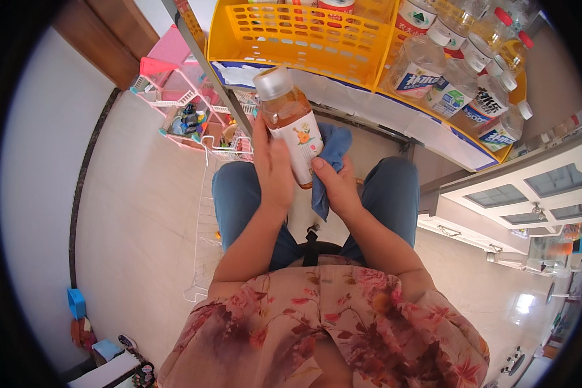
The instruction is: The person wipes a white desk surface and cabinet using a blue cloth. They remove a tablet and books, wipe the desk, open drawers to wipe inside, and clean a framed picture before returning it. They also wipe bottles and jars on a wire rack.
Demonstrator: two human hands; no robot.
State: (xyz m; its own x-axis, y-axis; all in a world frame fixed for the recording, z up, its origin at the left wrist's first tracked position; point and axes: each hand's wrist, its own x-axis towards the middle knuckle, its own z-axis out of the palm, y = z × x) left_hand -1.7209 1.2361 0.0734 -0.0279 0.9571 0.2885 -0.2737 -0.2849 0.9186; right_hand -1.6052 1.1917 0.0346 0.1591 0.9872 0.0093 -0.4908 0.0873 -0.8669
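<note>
A plastic bottle (pixel 296 131) of amber liquid, with a translucent cap and a white label showing fruit, is held tilted above my lap. My left hand (pixel 273 165) lies along its left side, somewhat blurred, fingers pointing up. My right hand (pixel 337 182) grips a blue cloth (pixel 333 145) against the bottle's lower right side, with the thumb near the label. Just beyond the bottle is the front edge of a yellow plastic basket (pixel 300 48), which holds a few bottles at its back.
Several drink bottles (pixel 417 68) crowd the basket's right section. A metal shelf post (pixel 213 68) rises at the left, beside a pink toy house (pixel 174 92). A white wire rack (pixel 208 208) stands by my left leg; a white cabinet (pixel 504 199) is at the right.
</note>
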